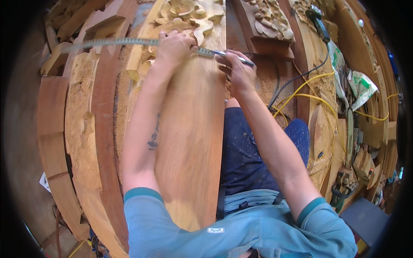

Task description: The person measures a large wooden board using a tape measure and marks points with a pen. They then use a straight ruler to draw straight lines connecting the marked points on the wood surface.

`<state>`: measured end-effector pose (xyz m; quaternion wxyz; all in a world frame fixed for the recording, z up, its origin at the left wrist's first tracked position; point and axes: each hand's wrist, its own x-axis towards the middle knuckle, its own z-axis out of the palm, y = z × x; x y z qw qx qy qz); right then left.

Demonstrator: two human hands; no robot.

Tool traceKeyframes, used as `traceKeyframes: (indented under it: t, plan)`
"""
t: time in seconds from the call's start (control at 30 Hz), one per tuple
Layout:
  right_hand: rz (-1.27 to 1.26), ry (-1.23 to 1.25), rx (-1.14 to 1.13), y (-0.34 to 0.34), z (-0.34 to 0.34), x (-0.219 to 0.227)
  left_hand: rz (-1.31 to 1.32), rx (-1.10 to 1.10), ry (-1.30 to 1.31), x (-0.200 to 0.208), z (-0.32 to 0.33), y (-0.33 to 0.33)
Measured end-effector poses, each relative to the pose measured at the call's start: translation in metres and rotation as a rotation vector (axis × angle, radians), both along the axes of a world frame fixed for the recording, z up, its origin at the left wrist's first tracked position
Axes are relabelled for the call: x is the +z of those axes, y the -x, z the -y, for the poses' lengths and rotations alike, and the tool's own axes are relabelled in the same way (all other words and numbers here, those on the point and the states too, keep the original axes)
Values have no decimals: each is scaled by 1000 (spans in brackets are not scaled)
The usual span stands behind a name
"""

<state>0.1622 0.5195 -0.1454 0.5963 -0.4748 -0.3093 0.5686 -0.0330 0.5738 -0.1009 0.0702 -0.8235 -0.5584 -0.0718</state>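
A wide, smooth wooden board [189, 116] runs away from me, its far end carved with scrolling relief [185, 13]. Across it, just short of the carving, lies a metal tape measure [116, 41], its blade reaching out past the left edge. My left hand [174, 48] is closed on the blade and presses it against the wood. At the board's right edge my right hand [241, 71] grips a slim dark pen [241, 58] between thumb and fingers. The pen's tip is at the right end of the tape; whether it touches the wood I cannot tell.
Carved and plain planks [81, 124] lie at the left amid sawdust. Right of the board are another carved piece [275, 26], a dark corded power tool [318, 26], yellow cables [309, 96], a white-green bag [361, 88] and a chainsaw [344, 185].
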Motion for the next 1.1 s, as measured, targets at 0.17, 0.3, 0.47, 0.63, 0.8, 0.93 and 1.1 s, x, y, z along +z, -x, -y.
traceKeyframes:
  t: [0.17, 0.3, 0.47, 0.63, 0.8, 0.93, 1.1]
  plan:
    - [94, -19, -79, -45, 35, 16, -148, 157, -25, 40, 70, -36]
    - [22, 54, 68, -22, 29, 27, -36, 247, -48, 21, 136, -75]
    - [155, -58, 144, 0, 4, -1, 226, 561, 113, 10, 158, -117]
    - [454, -195, 146, 4, -14, -8, 409, 836, 130, -5, 139, -134]
    - [807, -324, 297, -2, -22, -26, 275, 800, -57, -21, 114, -131]
    - [788, -388, 350, -5, -22, -24, 242, 753, -78, -29, 112, -127]
    - [986, -485, 428, 6, -25, -22, 446, 805, -201, -43, 112, -120]
